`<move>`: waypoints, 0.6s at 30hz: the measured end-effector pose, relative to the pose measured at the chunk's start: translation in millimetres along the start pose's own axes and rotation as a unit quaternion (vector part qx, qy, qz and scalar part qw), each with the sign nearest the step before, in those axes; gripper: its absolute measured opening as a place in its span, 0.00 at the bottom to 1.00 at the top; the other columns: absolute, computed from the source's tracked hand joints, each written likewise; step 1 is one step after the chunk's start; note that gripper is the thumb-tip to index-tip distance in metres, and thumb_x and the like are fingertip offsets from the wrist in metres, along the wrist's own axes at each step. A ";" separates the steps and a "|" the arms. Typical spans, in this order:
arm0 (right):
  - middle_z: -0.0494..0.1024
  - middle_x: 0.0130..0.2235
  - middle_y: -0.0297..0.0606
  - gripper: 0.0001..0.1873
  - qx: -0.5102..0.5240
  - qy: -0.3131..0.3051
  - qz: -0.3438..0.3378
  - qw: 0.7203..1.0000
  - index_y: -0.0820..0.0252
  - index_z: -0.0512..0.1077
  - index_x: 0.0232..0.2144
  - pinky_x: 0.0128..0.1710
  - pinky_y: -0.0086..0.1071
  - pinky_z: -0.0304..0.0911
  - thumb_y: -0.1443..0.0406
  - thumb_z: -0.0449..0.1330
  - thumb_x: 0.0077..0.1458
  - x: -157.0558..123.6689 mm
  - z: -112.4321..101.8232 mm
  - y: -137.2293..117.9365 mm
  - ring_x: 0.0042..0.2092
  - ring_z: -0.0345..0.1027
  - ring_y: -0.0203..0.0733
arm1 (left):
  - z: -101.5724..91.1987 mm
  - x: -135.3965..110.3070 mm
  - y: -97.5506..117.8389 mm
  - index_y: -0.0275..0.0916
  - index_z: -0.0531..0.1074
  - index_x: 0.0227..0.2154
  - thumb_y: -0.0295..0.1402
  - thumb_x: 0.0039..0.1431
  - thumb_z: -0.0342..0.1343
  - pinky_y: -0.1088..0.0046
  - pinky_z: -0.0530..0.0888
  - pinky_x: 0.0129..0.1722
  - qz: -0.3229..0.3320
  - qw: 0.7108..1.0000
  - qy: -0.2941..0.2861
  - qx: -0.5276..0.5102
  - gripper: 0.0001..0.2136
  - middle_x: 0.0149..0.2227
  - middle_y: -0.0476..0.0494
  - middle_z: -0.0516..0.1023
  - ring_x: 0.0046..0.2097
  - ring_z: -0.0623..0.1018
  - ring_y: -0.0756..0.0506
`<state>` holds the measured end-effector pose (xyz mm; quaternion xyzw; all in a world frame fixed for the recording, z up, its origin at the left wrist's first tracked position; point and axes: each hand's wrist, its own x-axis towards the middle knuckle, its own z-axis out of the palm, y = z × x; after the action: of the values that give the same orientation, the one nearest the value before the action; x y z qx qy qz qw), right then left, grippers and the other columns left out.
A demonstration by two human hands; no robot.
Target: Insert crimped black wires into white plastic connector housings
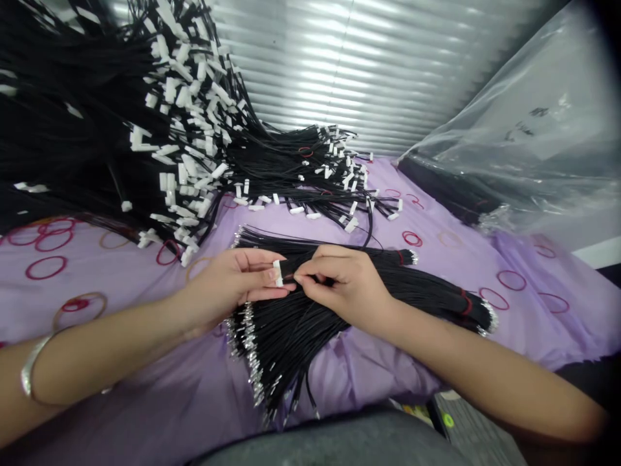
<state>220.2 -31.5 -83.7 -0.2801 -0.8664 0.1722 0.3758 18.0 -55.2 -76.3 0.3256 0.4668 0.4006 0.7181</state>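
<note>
Between the thumb and fingers of my left hand [252, 275] is a white plastic connector [278, 274], with dark wire at its right side. My right hand [342, 278] meets it there, thumb and forefinger pinched on a thin wire at the connector; the wire's tip is too small to make out. Beneath both hands lies a fanned bundle of black wires [286, 323] with silvery metal terminals at its left ends. Its right end is tied with a red rubber band [466, 301]. A thinner bundle of black wires [291, 242] rests just behind.
A tall heap of black cables with white connectors [187, 142] fills the back left, and a smaller pile [301, 168] adjoins it. Rubber bands [46, 266] lie scattered on the purple cloth [194, 388]. A clear plastic bag [524, 142] stands at the right.
</note>
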 end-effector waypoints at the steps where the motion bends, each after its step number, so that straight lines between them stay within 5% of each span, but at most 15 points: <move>1: 0.72 0.25 0.32 0.08 -0.001 -0.006 -0.006 1.000 0.63 0.79 0.30 0.26 0.23 0.58 0.70 0.60 0.58 -0.6 1.3 0.7 0.26 0.63 0.28 | -0.3 0.2 -0.9 0.36 0.81 0.30 0.19 0.52 0.68 0.80 0.83 0.35 0.003 1.000 0.002 0.002 0.06 0.30 0.45 0.85 0.34 0.86 0.46; 8: 0.76 0.34 0.39 0.06 -0.023 -0.018 -0.019 0.999 0.64 0.75 0.35 0.36 0.28 0.68 0.68 0.58 0.62 0.3 -0.6 -3.2 0.36 0.70 0.35 | 3.7 0.7 3.9 0.37 0.82 0.29 0.18 0.49 0.68 0.78 0.83 0.34 -0.014 1.000 0.020 0.001 0.08 0.29 0.46 0.85 0.31 0.85 0.47; 12: 0.72 0.53 0.51 0.18 -0.165 0.057 -0.039 0.984 0.64 0.67 0.53 0.56 0.40 0.66 0.61 0.58 0.64 -9.8 -55.9 -33.6 0.57 0.65 0.45 | 5.4 -16.6 24.1 0.40 0.83 0.32 0.25 0.49 0.70 0.82 0.80 0.24 0.076 0.990 -0.006 0.118 0.06 0.30 0.46 0.85 0.26 0.82 0.48; 18: 0.75 0.47 0.43 0.10 -0.293 -0.017 -0.048 0.955 0.56 0.72 0.47 0.44 0.34 0.69 0.66 0.54 0.66 -38.1 -138.2 -42.6 0.47 0.71 0.40 | 3.3 -47.8 54.7 0.46 0.84 0.36 0.27 0.55 0.64 0.87 0.76 0.25 0.289 0.870 0.003 0.399 0.08 0.26 0.54 0.83 0.24 0.79 0.52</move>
<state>329.7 -76.2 7.9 -0.3331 -0.8975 -0.1024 0.2704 -5.4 -72.0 -9.5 0.7036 0.4740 0.3712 0.3774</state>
